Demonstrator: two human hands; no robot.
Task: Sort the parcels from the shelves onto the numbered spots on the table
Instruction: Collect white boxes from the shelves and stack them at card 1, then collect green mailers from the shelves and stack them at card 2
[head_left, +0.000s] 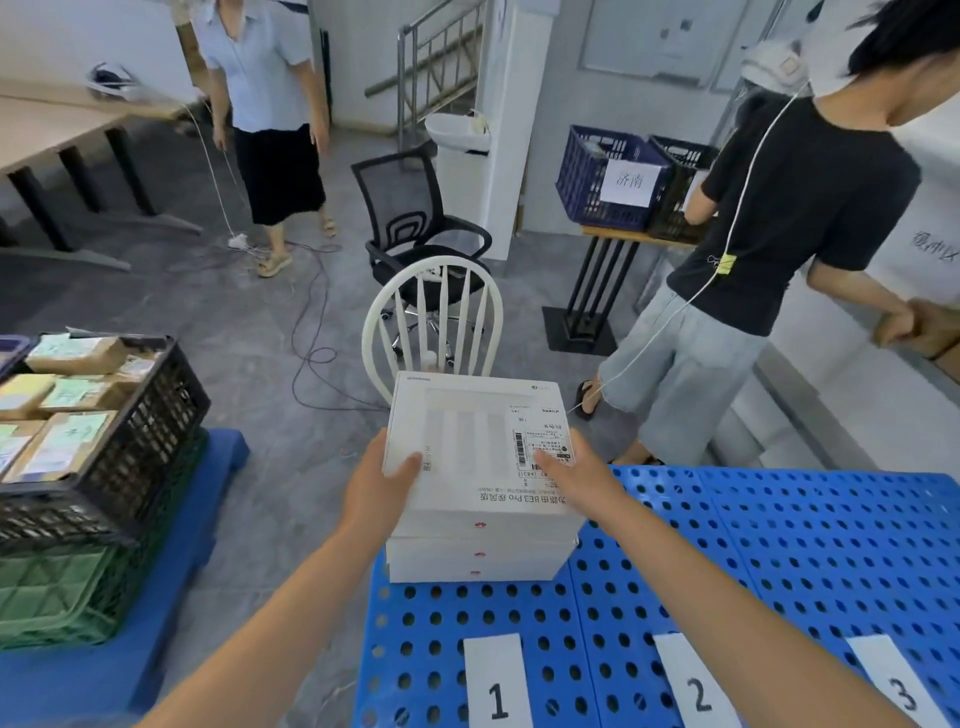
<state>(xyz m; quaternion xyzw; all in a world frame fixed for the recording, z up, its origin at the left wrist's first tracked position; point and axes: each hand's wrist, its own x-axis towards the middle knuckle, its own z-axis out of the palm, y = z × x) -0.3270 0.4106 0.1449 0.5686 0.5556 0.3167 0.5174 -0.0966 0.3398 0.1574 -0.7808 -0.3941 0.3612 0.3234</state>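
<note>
I have both hands on the flat white cardboard box (467, 447). My left hand (379, 493) grips its left edge and my right hand (576, 478) grips its right edge, each thumb lying over the top face. The box sits between my hands above two more white boxes (478, 564) – three in all – at the far left corner of the blue perforated plastic worktop (779, 545); I can't tell whether it rests fully on them. Along the near edge I count three white paper labels: label 1 (496, 680), label 2 (696, 686), label 3 (898, 686). Left of the worktop, a black plastic crate (150, 415) holds brown cardboard parcels (67, 441).
</note>
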